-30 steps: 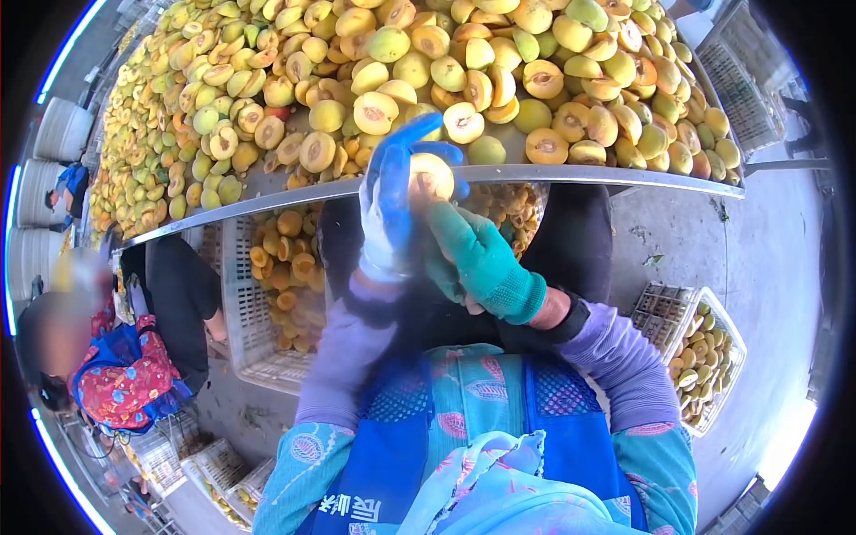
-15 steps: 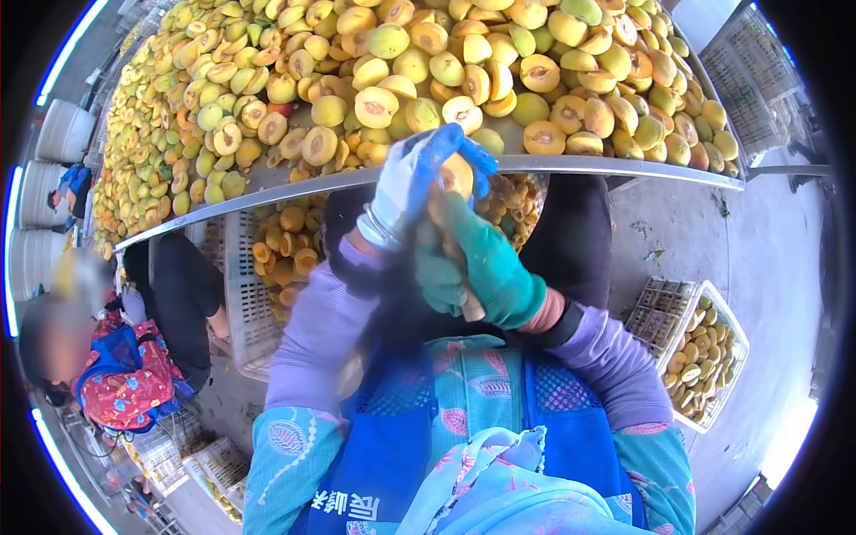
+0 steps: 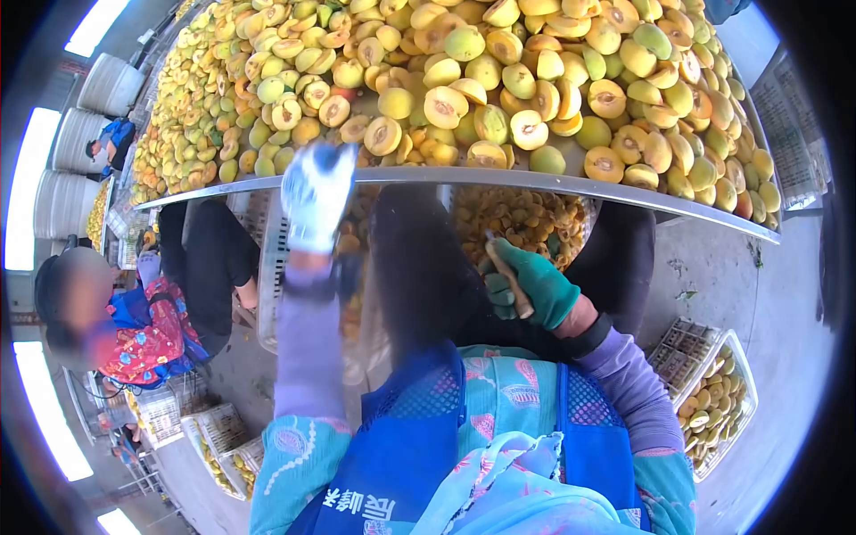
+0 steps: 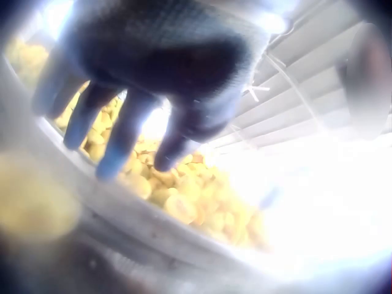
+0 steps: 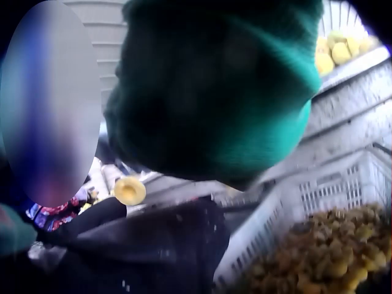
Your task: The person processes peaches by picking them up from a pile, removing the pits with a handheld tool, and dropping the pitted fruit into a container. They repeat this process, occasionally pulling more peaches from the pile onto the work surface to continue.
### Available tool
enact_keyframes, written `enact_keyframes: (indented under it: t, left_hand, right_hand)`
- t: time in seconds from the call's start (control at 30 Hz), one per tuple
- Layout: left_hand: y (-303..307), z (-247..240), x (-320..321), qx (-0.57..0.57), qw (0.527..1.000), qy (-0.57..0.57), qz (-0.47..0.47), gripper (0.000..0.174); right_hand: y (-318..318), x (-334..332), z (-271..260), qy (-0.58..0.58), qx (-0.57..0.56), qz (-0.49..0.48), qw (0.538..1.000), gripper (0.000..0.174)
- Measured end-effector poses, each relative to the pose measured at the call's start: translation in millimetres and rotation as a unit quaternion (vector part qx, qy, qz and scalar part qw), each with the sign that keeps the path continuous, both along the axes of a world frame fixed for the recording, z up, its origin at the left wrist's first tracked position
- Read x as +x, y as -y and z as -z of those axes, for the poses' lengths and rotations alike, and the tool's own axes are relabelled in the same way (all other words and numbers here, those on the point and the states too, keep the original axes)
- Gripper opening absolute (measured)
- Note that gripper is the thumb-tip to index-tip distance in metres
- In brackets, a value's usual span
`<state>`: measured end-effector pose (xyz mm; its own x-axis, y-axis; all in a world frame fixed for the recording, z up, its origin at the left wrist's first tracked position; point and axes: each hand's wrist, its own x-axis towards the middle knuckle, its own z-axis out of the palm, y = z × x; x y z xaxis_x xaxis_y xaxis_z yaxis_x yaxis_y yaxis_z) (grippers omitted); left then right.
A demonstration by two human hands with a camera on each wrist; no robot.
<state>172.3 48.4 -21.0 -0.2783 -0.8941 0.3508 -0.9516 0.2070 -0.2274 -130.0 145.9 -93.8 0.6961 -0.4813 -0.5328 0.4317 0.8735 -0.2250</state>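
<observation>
My left hand (image 3: 316, 192), in a white and blue glove, is at the metal table's front edge, over the left-hand crate (image 3: 270, 285). In the left wrist view its fingers hang spread and apart, with nothing between them. A blurred yellow fruit half (image 4: 37, 202) shows below them; the right wrist view has a pitted half (image 5: 130, 191) in the air. My green-gloved right hand (image 3: 539, 290) grips a short wooden-handled tool (image 3: 511, 278) with a small metal tip, above my lap. Halved yellow stone fruit (image 3: 446, 107) cover the table, many with stones in.
Between my knees, under the table edge (image 3: 553, 183), stands a white container of brownish-yellow pieces (image 3: 526, 223). A crate of fruit halves (image 3: 713, 401) is on the floor at right. Another person (image 3: 152, 330) sits at left, with white buckets (image 3: 67, 205) behind.
My left hand has moved left, away from my right hand, and let go of the fruit half it held. My right hand has drawn right with the tool. The head view has shifted.
</observation>
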Motion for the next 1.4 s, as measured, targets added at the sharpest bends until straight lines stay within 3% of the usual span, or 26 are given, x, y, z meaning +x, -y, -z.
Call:
enact_keyframes:
  t: [0.03, 0.07, 0.13, 0.17, 0.2, 0.27, 0.33, 0.37, 0.4, 0.47, 0.5, 0.57, 0.67, 0.73, 0.9, 1.0, 1.07, 1.1, 1.2, 1.23, 1.3, 1.33, 1.37, 1.4]
  left_hand:
    - [28.4, 10.7, -10.5, 0.001, 0.994, -0.099, -0.042, 0.044]
    - [56.7, 24.2, -20.8, 0.001, 0.977, -0.196, -0.081, 0.048]
    - [94.6, 43.7, -32.6, 0.207, 0.959, -0.176, -0.081, 0.055]
    - [102.2, 55.0, -28.6, 0.191, 0.970, -0.140, -0.045, 0.052]
    - [92.2, 41.4, -36.1, 0.159, 0.973, -0.163, -0.035, 0.045]
    - [71.5, 23.2, -37.5, 0.121, 0.954, -0.275, 0.007, 0.033]
    - [46.5, 14.2, -49.4, 0.145, 0.843, -0.516, 0.042, 0.026]
    - [32.3, 8.8, -63.7, 0.165, 0.806, -0.565, 0.061, 0.026]
    - [20.0, 2.7, -76.8, 0.183, 0.765, -0.612, 0.082, 0.028]
    - [4.7, 2.1, -89.5, 0.118, 0.852, -0.458, 0.222, 0.033]
    - [-2.1, -8.6, -105.6, 0.165, 0.845, -0.454, 0.231, 0.043]
    - [-5.4, 6.7, -121.9, 0.219, 0.752, -0.581, 0.219, 0.041]
    - [-8.3, 17.0, -133.1, 0.200, 0.737, -0.607, 0.222, 0.039]
    - [-16.5, 11.4, -141.6, 0.106, 0.804, -0.543, 0.218, 0.035]
    - [-19.7, 0.1, -139.8, 0.160, 0.808, -0.517, 0.231, 0.022]
    - [-14.1, 9.0, -142.5, 0.105, 0.816, -0.494, 0.282, 0.017]
    - [-13.6, 14.4, -151.3, 0.096, 0.800, -0.542, 0.238, 0.017]
    - [-16.2, 16.6, -155.7, 0.116, 0.756, -0.598, 0.240, 0.017]
    - [-23.9, 9.0, -157.6, 0.125, 0.775, -0.585, 0.203, 0.026]
    - [-28.2, 0.1, -158.6, 0.153, 0.770, -0.596, 0.169, 0.038]
    - [-25.6, 0.2, -159.4, 0.141, 0.765, -0.596, 0.200, 0.021]
    - [-24.4, 0.8, -159.7, 0.135, 0.762, -0.595, 0.214, 0.017]
    - [-20.1, -1.7, -156.9, 0.131, 0.798, -0.526, 0.263, 0.017]
    - [-13.2, -6.2, -151.5, 0.127, 0.827, -0.452, 0.309, 0.016]
  right_hand:
    - [0.1, 4.6, -4.5, 0.025, -0.025, -0.012, 0.999, 0.042]
    - [1.8, 9.3, -18.4, -0.050, -0.075, 0.001, 0.996, 0.041]
    - [10.0, 15.4, -50.4, -0.198, -0.175, 0.029, 0.964, 0.039]
    - [14.7, 15.7, -45.4, -0.277, -0.324, 0.065, 0.902, 0.032]
    - [18.7, 17.3, -38.2, -0.348, -0.460, 0.098, 0.811, 0.025]
    - [28.0, 20.3, -35.0, -0.418, -0.577, 0.159, 0.684, 0.019]
    - [41.0, 32.4, -57.3, -0.433, -0.571, 0.215, 0.664, 0.020]
    - [47.3, 38.2, -49.9, -0.441, -0.623, 0.217, 0.609, 0.023]
    - [48.0, 42.3, -49.2, -0.470, -0.633, 0.189, 0.585, 0.024]
    - [47.3, 45.2, -49.1, -0.532, -0.648, 0.136, 0.528, 0.027]
    - [44.7, 44.0, -48.1, -0.541, -0.612, 0.130, 0.561, 0.029]
    - [41.4, 35.8, -42.2, -0.515, -0.602, 0.156, 0.590, 0.030]
    - [33.3, 30.3, -40.9, -0.507, -0.585, 0.170, 0.610, 0.031]
    - [30.5, 28.1, -42.6, -0.503, -0.585, 0.158, 0.616, 0.032]
    - [31.6, 12.4, -44.9, -0.442, -0.630, 0.084, 0.633, 0.031]
    - [22.5, 18.6, -46.0, -0.409, -0.580, 0.131, 0.692, 0.032]
    - [18.1, 37.9, -40.5, -0.345, -0.571, 0.248, 0.703, 0.034]
    - [16.5, 43.7, -37.1, -0.309, -0.560, 0.305, 0.706, 0.035]
    - [11.7, 40.7, -37.2, -0.340, -0.528, 0.247, 0.738, 0.038]
    - [7.6, 40.3, -44.3, -0.318, -0.457, 0.220, 0.801, 0.038]
    - [0.6, 37.9, -78.0, -0.269, -0.308, 0.157, 0.899, 0.037]
    - [2.7, 41.5, -67.9, -0.274, -0.353, 0.194, 0.873, 0.039]
    - [4.8, 47.5, -47.6, -0.277, -0.395, 0.230, 0.845, 0.040]
    - [2.5, 48.0, -45.4, -0.280, -0.392, 0.228, 0.846, 0.041]
